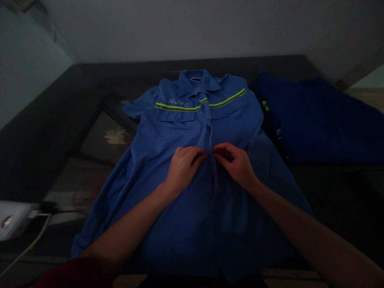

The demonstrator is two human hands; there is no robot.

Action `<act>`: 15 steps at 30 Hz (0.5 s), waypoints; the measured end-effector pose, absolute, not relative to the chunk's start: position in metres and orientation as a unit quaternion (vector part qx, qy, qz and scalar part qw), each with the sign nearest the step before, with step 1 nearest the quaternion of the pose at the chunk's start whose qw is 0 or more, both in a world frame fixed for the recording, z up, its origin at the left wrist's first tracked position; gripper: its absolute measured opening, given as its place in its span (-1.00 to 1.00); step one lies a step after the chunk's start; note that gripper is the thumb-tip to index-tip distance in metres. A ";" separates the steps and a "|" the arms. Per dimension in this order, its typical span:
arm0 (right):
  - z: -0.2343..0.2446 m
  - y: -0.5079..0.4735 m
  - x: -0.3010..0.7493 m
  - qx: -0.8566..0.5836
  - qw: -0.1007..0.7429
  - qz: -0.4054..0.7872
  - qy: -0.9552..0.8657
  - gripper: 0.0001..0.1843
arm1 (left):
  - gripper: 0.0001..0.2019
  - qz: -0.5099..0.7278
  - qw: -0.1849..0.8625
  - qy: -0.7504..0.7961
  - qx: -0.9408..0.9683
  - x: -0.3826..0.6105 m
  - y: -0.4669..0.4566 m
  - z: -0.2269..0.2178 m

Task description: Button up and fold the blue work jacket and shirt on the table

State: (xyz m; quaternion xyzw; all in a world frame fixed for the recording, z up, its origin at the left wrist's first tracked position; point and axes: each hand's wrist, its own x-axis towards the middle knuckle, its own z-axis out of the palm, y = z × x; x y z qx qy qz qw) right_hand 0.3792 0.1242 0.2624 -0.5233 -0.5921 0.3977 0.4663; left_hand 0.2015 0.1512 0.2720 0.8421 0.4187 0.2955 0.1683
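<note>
A blue work shirt (168,132) with yellow-green and grey chest stripes lies spread out face up, its collar toward the wall. My left hand (186,164) pinches the front edge at the middle of the shirt, fingertips closed on the cloth. From the other side my right hand (235,162) pinches the same front opening, almost touching the left fingertips. Any button between the fingers is hidden. Below my hands a button (206,197) shows on the left side of the opening, and the front is unfastened there. Both chest pockets have flaps.
A folded dark blue garment (327,116) lies to the right of the shirt on the dark tabletop (99,80). At the lower left is a white box-shaped device (15,220) with a white cable (40,236). A pale wall (192,32) stands behind the table.
</note>
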 end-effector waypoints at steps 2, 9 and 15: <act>0.263 0.124 0.379 -0.521 0.469 0.399 -0.591 -0.90 | -0.88 0.292 0.167 0.422 0.842 0.202 0.151 0.272; 0.262 0.125 0.379 -0.515 0.468 0.404 -0.594 -0.89 | -0.89 0.286 0.164 0.416 0.848 0.201 0.152 0.271; 0.262 0.126 0.378 -0.518 0.466 0.402 -0.594 -0.89 | -0.86 0.283 0.152 0.389 0.863 0.201 0.153 0.267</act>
